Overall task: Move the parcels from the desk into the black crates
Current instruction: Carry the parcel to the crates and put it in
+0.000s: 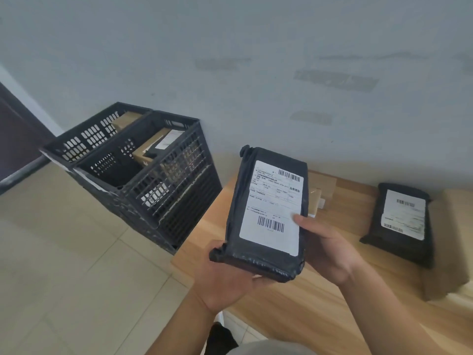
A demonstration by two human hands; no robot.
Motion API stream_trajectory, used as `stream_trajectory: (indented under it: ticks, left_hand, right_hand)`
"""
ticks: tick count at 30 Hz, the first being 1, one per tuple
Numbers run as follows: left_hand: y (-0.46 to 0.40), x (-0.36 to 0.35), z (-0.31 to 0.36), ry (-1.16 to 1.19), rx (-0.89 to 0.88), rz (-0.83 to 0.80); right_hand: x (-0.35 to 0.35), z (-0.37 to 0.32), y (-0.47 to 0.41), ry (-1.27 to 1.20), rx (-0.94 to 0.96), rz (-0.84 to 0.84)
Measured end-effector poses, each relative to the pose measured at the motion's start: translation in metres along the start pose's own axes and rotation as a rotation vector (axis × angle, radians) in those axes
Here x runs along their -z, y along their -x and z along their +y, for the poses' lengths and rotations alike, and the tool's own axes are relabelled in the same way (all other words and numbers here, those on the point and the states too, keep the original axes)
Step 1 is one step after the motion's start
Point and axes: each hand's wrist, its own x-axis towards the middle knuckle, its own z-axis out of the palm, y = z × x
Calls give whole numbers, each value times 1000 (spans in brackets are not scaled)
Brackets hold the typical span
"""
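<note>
Both hands, left [225,278] and right [330,252], grip black plastic-wrapped labelled parcel [266,213] | above wooden worktop [320,303] | advice: carry level over near black slatted crate [163,180], lower gently.

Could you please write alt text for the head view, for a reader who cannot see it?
Two hands, left and right, hold a black parcel above a wooden desk. Two black crates holding boxes stand on the floor to the left; another black parcel lies on the desk.

The parcel [266,213] I hold is black with a white label [272,208] striped by black barcodes. The crates [153,172] are black lattice. The desk [294,303] is pale wood-grain, the floor [64,265] beige tile, the wall [256,60] grey-white.
</note>
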Motion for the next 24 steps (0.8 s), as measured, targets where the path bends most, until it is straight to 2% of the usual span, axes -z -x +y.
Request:
stream_trajectory:
  ticks: [2, 4, 5, 6, 8, 11, 12, 17, 24]
  left_hand:
    - [-6, -4, -9, -49, 35, 29]
    - [-14, -4, -10, -34, -152, 107]
    - [-14, -9, -8, -68, -209, 93]
    - [-13, -21, -6, -141, -297, 91]
    - [-9, -32, 1, -326, -337, 84]
    - [-5, -50, 1, -738, -400, 92]
    - [-7, -53, -1, -793, -422, 107]
    - [-7, -60, -5, -806, -416, 150]
    - [-4, -64, -1, -829, -419, 117]
  right_hand:
    - [8, -4, 14, 27, 36, 27]
    - [15, -9, 27, 69, 97, 73]
    - [18, -12, 33, 91, 128, 90]
    - [21, -14, 39, 105, 152, 95]
    - [27, -17, 49, 105, 185, 77]
    - [31, -21, 60, 88, 224, 26]
    - [32, -22, 62, 86, 234, 17]
    - [35, -26, 71, 90, 256, 16]
    - [33, -32, 80, 106, 278, 10]
